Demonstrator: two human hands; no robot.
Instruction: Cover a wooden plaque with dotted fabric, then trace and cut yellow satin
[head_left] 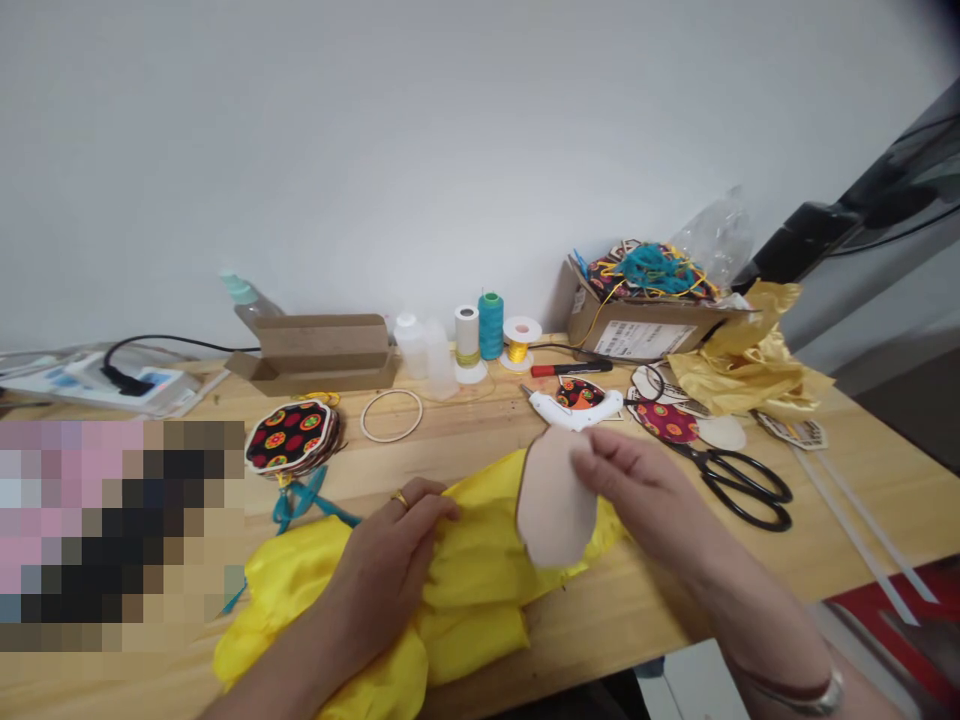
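From the head view, the yellow cloth lies crumpled along the near edge of the wooden table. It is thin and glossy, bunched into soft folds, and part of it spills toward the person. At its right end is a pale oval piece, pinkish-beige, flat and plain. It is lifted nearly upright, with its lower end over the cloth.

The left hand comes in from the lower left with the forearm lying across the cloth. The palm faces down and there is a ring on one finger. The fingers are curled in, and their tips pinch a fold of the yellow cloth near its middle.

The right hand reaches in from the lower right, with a watch on the wrist. Its thumb and fingers are closed on the upper right edge of the pale oval piece, holding it up off the table.

Just behind the hands lies a white glue gun. Black scissors lie to the right of the right hand. A stack of patterned rounds sits beyond the left hand, with a wooden ring beside it. Farther back stand a teal spool and a cardboard box full of scraps, with gold cloth heaped at the box's right.
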